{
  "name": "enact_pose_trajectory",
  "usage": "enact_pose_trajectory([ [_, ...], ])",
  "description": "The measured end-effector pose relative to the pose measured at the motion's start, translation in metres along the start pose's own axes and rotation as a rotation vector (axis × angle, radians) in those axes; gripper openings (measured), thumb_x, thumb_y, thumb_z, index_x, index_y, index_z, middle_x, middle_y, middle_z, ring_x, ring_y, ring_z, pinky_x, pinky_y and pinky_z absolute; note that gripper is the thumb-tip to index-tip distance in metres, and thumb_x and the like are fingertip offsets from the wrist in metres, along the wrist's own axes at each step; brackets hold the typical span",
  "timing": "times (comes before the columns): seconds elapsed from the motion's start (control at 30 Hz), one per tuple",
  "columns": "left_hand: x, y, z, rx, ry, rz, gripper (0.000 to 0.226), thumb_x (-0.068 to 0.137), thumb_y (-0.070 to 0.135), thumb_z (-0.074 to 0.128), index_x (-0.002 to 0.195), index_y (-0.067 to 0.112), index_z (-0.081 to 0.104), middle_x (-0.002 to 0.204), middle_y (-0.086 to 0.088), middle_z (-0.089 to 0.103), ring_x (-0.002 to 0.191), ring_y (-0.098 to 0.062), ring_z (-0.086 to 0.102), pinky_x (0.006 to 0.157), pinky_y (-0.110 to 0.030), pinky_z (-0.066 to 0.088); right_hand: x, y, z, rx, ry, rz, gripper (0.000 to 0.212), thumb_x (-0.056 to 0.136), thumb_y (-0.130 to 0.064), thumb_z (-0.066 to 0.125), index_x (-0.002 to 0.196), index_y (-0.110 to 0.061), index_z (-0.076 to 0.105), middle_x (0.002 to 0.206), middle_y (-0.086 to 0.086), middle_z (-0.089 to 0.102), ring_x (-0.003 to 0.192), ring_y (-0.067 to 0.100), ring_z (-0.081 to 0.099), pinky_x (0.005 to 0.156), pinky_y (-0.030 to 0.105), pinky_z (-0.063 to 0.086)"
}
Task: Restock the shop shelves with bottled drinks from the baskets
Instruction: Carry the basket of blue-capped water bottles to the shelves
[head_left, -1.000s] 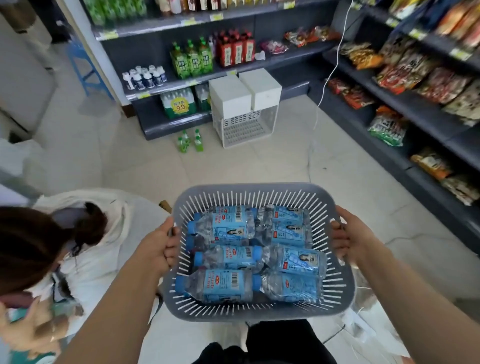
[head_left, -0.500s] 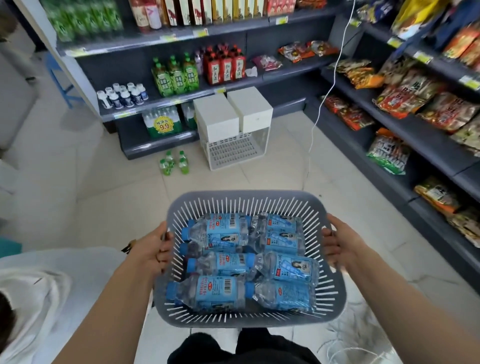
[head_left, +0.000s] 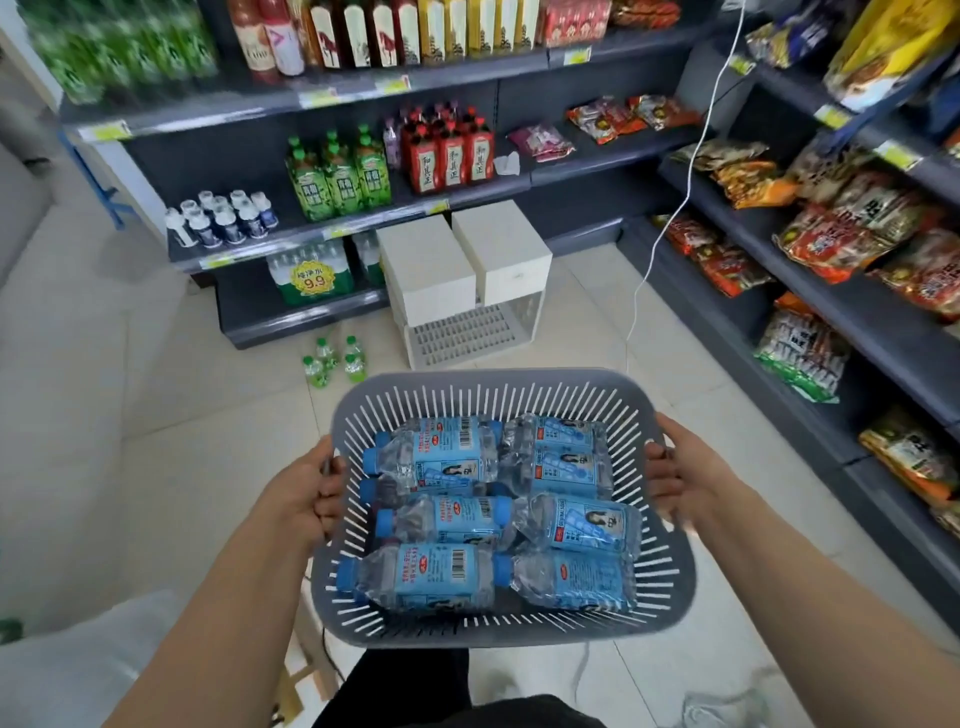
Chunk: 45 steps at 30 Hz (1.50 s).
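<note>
Shelves are faced at twelve o'clock; the basket is gripped by curled left hand and right hand, bottles laid caps toward nine.

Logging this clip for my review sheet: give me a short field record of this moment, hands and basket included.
setting: shop aisle, dark shelves ahead and right
left hand: grips left rim of grey basket
right hand: grips its right rim
basket contents: blue-labelled water bottles lying on their sides
floor ahead: small green bottles; white slatted crate to their right
</note>
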<state>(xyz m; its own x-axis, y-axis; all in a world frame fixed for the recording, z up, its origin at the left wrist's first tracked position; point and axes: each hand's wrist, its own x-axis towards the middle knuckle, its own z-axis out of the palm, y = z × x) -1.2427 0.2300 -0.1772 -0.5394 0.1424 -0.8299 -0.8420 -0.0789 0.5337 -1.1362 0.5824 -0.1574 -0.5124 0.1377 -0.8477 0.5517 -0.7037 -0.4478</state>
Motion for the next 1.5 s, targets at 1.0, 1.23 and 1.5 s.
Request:
enact_pose_trajectory([
  [1.0,0.260,0.340,0.175,0.157,0.008,-0.008,0.042,0.096,0.049,0.042,0.065,0.021,0.042,0.034,0.007,0.029,0.024,-0.006,0.019,0.034,-0.008,0.014,0.218,-0.288,0.123,0.179,0.067,-0.051,0.055,0.094,-0.049,0.044,0.047,-0.020,0.037,0.035,-0.008,0.029,0.022,0.005,0.020,0.028,0.005,0.014],
  [1.23,0.319,0.399,0.238,0.183,-0.010,-0.022,0.042,0.097,0.051,0.039,0.068,0.021,0.042,0.032,0.006,0.028,0.023,-0.006,0.019,0.035,-0.009,0.014,0.270,-0.370,0.126,0.101,0.151,-0.072,0.052,0.096,-0.054,0.038,0.057,-0.020,0.030,0.034,-0.008,0.026,0.023,0.005,0.018,0.029,0.008,0.010],
  [1.5,0.401,0.485,0.287,0.338,-0.038,-0.059,0.042,0.096,0.054,0.038,0.068,0.023,0.042,0.033,0.008,0.028,0.024,-0.007,0.019,0.040,-0.008,0.016,0.328,-0.417,0.147,0.192,0.251,-0.057,0.052,0.093,-0.058,0.041,0.057,-0.021,0.033,0.035,-0.009,0.027,0.026,0.006,0.018,0.029,0.010,0.012],
])
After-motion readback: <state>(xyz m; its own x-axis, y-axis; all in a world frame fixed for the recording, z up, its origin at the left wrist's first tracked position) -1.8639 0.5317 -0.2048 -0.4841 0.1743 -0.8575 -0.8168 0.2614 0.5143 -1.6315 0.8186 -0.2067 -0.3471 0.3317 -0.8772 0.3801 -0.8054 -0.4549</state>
